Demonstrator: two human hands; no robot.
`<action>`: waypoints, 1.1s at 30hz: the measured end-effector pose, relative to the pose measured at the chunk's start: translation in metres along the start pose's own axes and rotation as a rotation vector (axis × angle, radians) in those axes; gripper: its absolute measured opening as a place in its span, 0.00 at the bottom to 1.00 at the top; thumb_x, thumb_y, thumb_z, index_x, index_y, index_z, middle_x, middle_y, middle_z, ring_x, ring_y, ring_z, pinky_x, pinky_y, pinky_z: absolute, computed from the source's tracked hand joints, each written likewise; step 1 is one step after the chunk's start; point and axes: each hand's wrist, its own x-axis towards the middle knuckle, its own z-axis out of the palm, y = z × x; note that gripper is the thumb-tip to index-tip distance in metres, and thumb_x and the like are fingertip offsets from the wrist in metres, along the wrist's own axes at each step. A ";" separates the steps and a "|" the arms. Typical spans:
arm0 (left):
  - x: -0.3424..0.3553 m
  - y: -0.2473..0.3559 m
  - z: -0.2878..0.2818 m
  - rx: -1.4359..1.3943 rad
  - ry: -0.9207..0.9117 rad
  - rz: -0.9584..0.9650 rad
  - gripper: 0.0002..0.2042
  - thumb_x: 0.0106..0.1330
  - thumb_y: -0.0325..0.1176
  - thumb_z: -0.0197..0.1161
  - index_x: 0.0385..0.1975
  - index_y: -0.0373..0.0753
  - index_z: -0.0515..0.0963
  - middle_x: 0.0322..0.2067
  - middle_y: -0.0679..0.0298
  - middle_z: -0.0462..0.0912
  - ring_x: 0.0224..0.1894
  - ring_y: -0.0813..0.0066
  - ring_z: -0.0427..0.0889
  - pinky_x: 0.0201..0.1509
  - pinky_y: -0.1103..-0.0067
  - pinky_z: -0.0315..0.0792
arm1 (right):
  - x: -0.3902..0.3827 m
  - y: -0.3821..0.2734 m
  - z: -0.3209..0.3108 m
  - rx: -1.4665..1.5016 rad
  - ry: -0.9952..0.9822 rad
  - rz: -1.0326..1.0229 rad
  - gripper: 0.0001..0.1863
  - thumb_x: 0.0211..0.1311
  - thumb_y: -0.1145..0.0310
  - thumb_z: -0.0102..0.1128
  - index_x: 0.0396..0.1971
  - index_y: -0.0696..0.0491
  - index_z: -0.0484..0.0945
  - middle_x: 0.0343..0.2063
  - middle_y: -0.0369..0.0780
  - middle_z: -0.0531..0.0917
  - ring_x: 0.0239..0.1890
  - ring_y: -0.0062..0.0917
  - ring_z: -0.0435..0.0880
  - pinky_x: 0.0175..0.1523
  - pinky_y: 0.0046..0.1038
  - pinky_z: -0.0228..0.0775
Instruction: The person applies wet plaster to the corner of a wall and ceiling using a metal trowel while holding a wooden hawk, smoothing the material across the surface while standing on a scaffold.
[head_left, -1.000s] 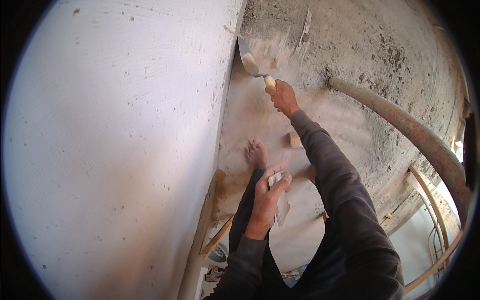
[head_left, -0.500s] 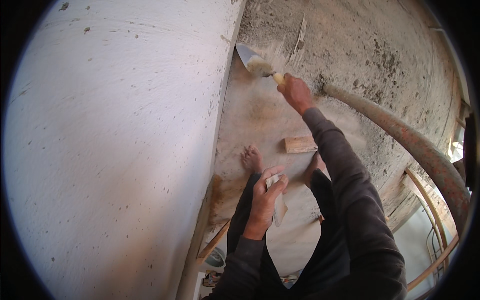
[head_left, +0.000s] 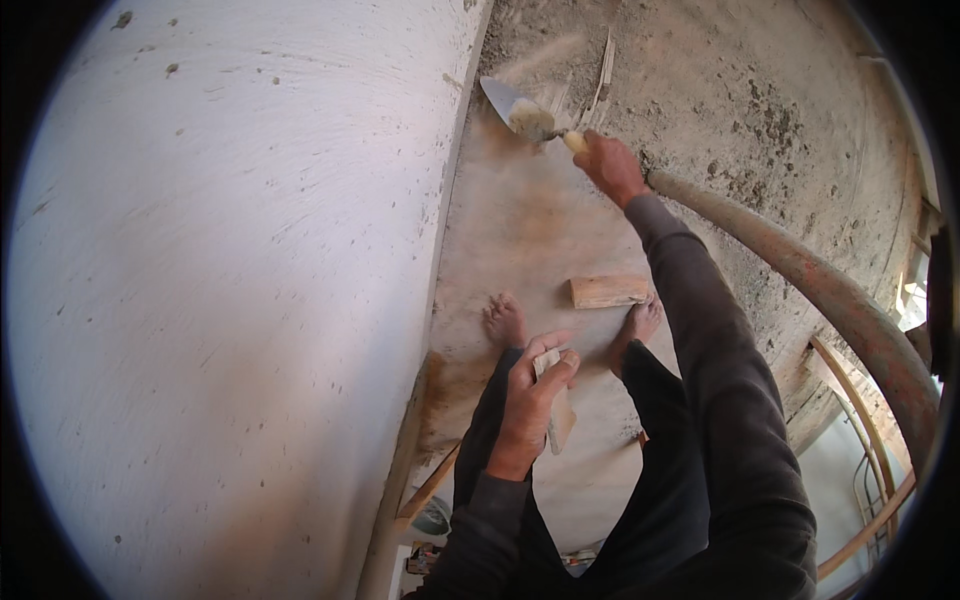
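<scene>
Two risks I see: mortar could drop off the trowel (head_left: 520, 112) at twelve o'clock, gripped by my right hand (head_left: 610, 168); left hand (head_left: 530, 400) fingers clamp a wooden float (head_left: 556, 415), bare feet near the board's edge.

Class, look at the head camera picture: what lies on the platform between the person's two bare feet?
A short wooden block lies between the left foot and right foot, nearer the right one, seen in the head view.

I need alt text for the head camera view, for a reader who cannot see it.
Seen from above, a person's right hand holds a trowel loaded with mortar beside a smooth white plastered wall. The left hand holds a flat wooden float near the waist. Bare feet stand on a dusty platform, with a wood block between them.
</scene>
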 end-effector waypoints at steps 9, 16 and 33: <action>-0.002 0.002 -0.006 -0.002 0.004 0.027 0.21 0.63 0.37 0.60 0.53 0.32 0.71 0.45 0.56 0.75 0.51 0.73 0.73 0.48 0.77 0.71 | 0.012 -0.008 -0.018 0.650 -0.019 0.295 0.19 0.60 0.58 0.55 0.41 0.60 0.74 0.21 0.43 0.78 0.19 0.33 0.78 0.24 0.36 0.72; -0.001 0.000 -0.004 -0.019 0.001 0.014 0.21 0.63 0.37 0.60 0.53 0.30 0.71 0.47 0.56 0.74 0.52 0.72 0.72 0.48 0.77 0.71 | 0.001 -0.076 0.032 1.308 -0.272 0.353 0.15 0.63 0.58 0.50 0.32 0.56 0.72 0.18 0.35 0.72 0.13 0.18 0.69 0.15 0.25 0.64; 0.000 0.004 0.001 -0.013 -0.008 0.045 0.22 0.63 0.37 0.60 0.54 0.30 0.70 0.46 0.56 0.75 0.53 0.72 0.73 0.49 0.77 0.72 | 0.042 -0.064 0.019 1.061 -0.142 0.287 0.15 0.59 0.60 0.53 0.32 0.59 0.73 0.18 0.37 0.73 0.14 0.21 0.74 0.14 0.26 0.66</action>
